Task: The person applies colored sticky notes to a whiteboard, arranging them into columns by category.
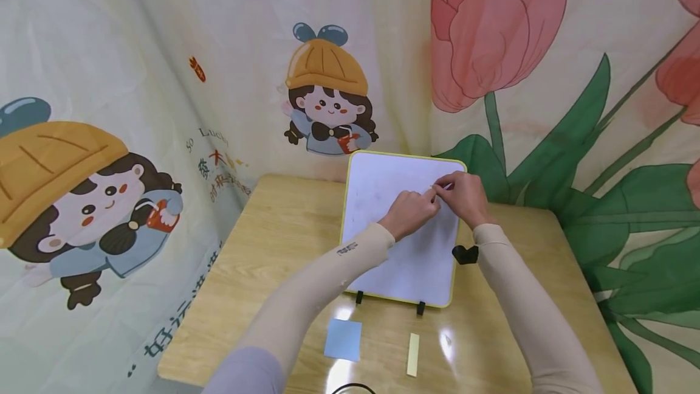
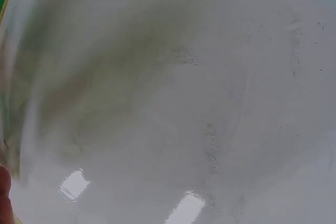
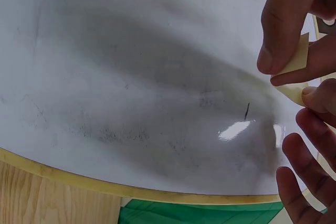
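In front of the whiteboard (image 1: 401, 272), near its upper right part, my left hand (image 1: 411, 213) and right hand (image 1: 466, 196) come together. Between them is a small pale yellow paper strip (image 3: 297, 59), bent where thumb and fingers pinch it. Fingers of both hands crowd around it in the right wrist view, with part of the strip hidden behind them. The left wrist view holds mostly smudged whiteboard surface (image 2: 252, 103), with a bit of a finger (image 2: 4, 198) at the left edge.
The whiteboard leans upright on small black feet (image 1: 420, 308) on a wooden table (image 1: 273, 248). A blue sticky note (image 1: 343, 340) and another yellow strip (image 1: 412, 355) lie in front. A black heart-shaped piece (image 1: 465, 254) sits by its right edge. Printed curtains (image 1: 404, 47) hang behind.
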A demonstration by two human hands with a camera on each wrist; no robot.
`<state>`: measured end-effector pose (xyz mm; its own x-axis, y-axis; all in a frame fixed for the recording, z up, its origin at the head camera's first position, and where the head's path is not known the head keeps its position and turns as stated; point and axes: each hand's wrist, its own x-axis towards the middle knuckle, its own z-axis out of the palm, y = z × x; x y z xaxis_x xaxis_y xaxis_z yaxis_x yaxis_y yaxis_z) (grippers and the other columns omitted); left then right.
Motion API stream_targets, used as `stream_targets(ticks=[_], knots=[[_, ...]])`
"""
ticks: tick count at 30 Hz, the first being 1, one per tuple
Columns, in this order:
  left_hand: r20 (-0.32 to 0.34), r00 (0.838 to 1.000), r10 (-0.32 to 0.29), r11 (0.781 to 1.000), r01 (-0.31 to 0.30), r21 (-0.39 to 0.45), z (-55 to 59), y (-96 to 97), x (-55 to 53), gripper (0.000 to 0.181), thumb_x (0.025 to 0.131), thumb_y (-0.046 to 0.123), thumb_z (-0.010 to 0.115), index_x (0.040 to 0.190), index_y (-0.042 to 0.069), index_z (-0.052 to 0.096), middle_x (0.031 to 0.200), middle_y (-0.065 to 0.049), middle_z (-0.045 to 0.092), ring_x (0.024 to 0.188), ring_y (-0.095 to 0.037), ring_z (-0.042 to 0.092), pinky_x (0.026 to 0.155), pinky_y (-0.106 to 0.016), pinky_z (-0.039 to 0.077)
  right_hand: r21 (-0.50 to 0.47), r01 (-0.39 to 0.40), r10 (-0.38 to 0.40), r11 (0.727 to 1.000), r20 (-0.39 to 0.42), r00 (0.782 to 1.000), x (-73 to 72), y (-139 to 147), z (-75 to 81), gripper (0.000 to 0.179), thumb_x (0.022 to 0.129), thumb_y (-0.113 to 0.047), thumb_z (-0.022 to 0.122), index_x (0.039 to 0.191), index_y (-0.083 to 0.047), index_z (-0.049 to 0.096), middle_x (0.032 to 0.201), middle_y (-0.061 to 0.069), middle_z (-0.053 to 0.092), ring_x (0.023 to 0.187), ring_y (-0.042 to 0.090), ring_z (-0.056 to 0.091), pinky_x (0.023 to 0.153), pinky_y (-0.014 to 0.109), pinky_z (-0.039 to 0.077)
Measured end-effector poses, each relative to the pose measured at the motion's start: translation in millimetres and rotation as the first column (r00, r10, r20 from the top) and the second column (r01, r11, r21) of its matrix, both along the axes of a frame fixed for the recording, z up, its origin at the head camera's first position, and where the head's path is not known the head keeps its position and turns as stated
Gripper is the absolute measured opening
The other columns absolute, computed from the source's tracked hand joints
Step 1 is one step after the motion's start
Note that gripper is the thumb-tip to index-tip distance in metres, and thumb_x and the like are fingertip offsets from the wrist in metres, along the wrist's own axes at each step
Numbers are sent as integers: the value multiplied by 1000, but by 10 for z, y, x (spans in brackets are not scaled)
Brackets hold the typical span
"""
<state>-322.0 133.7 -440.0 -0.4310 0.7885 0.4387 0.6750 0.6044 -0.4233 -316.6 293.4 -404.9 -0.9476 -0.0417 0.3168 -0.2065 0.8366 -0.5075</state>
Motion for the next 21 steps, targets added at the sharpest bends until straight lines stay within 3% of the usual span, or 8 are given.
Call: stream_targets(ticks=[7,14,21], knots=[[25,999,27,1000,-26,-6,-63,46,-100,22,100,15,52,101,23,72,100,4,62,50,-10,51,43,-25,44,4,7,-7,1000,-20,1000,-128,34,-87,16,88,-20,72,94,-6,78,93,11,72,81,25,64,69,42,51],[-26,1000,10,999,-9,35,-99,124,-146,23,99,11,50,104,22,70,106,3,64,49,-12,53,43,-27,45,-2,13,-13,1000,-74,997,-193,69,-146,12,86,-17,74,92,-8,79,93,9,72,85,25,64,70,42,50],[-17,1000,21,999,-20,34,-80,170,-201,23,100,12,49,108,20,69,108,2,63,49,-12,53,44,-27,46,-19,8,-11,1000,-121,993,-263,112,-147,11,84,-15,76,92,-7,79,92,10,72,85,26,65,71,44,51]])
